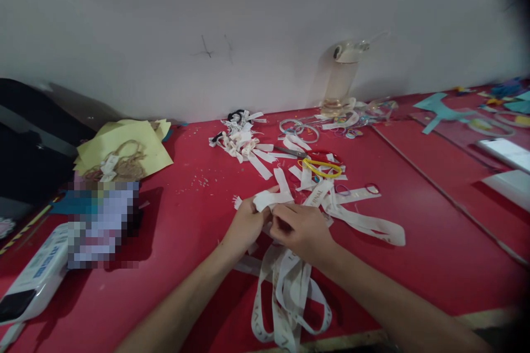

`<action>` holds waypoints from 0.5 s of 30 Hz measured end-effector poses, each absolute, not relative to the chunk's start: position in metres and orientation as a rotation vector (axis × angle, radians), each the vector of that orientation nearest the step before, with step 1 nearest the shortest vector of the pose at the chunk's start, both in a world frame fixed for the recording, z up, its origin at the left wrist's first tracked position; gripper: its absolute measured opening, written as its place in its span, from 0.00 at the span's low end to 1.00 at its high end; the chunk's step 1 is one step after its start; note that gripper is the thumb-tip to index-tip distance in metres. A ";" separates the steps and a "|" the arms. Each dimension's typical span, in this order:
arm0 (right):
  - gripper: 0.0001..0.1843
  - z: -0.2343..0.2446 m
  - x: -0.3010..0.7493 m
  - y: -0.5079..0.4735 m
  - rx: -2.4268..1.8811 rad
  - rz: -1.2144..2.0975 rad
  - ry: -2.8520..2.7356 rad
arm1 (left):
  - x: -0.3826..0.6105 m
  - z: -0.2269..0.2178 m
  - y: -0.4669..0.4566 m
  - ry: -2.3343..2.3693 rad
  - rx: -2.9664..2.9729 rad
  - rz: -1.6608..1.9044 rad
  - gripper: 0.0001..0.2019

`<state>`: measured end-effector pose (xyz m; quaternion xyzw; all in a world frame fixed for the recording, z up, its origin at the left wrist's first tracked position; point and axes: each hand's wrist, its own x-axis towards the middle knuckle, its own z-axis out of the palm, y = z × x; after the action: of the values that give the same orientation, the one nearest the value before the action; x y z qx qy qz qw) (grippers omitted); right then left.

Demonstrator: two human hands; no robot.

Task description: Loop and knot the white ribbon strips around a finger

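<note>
My left hand (pixel 245 224) is closed on a piece of white ribbon (pixel 265 198), whose ends stick up above the fingers. Pressed against it from the right is my right hand (pixel 304 230), its fingers pinched on the same ribbon; the exact grip is hidden. Below both hands lies a looped bundle of printed white ribbon (pixel 265 309). More printed ribbon (pixel 372 223) spreads out to the right. Scissors (pixel 323 168) with red and yellow handles rest beyond the hands, among short ribbon pieces. A pile of knotted ribbons (pixel 238 143) sits farther back.
A clear bottle (pixel 342 80) stands by the white wall. Yellow paper (pixel 124 146) with twine lies at left, near a white device (pixel 39 273) and a dark bag (pixel 33 138). At right are a phone (pixel 507 151) and blue scraps (pixel 439 110) on the red table.
</note>
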<state>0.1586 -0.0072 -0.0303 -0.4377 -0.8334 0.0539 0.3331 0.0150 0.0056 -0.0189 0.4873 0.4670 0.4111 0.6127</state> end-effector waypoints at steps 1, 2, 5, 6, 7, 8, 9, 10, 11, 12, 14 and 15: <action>0.05 -0.030 0.159 -0.007 -1.154 0.156 -2.167 | 0.015 -0.018 0.006 1.077 1.147 0.946 0.18; 0.05 -0.030 0.159 -0.007 -1.168 0.172 -2.155 | 0.015 -0.018 0.007 1.086 1.165 0.944 0.19; 0.04 -0.030 0.160 -0.008 -1.199 0.219 -2.132 | 0.015 -0.016 0.007 1.131 1.200 0.950 0.21; 0.04 -0.030 0.161 -0.008 -1.201 0.233 -2.135 | 0.015 -0.015 0.007 1.136 1.207 0.957 0.20; 0.04 -0.030 0.161 -0.008 -1.198 0.245 -2.143 | 0.015 -0.015 0.007 1.137 1.212 0.969 0.20; 0.04 -0.031 0.160 -0.008 -1.194 0.255 -2.152 | 0.015 -0.016 0.006 1.132 1.216 0.979 0.20; 0.04 -0.031 0.160 -0.007 -1.191 0.260 -2.159 | 0.015 -0.016 0.006 1.123 1.220 0.989 0.20; 0.04 -0.032 0.160 -0.007 -1.190 0.260 -2.162 | 0.015 -0.017 0.006 1.116 1.224 0.997 0.21; 0.04 -0.032 0.160 -0.007 -1.192 0.257 -2.164 | 0.015 -0.018 0.006 1.115 1.227 1.001 0.22; 0.04 -0.033 0.160 -0.007 -1.195 0.257 -2.165 | 0.015 -0.018 0.006 1.121 1.229 1.002 0.23; 0.03 -0.033 0.160 -0.007 -1.202 0.270 -2.167 | 0.013 -0.019 0.006 1.140 1.234 1.000 0.24; 0.03 -0.033 0.161 -0.007 -1.195 0.292 -2.166 | 0.013 -0.019 0.007 1.148 1.239 1.002 0.24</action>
<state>0.1609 -0.0068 -0.0332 -0.4545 -0.8240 0.1110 0.3194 0.0127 0.0067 -0.0192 0.5248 0.4861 0.4244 0.5551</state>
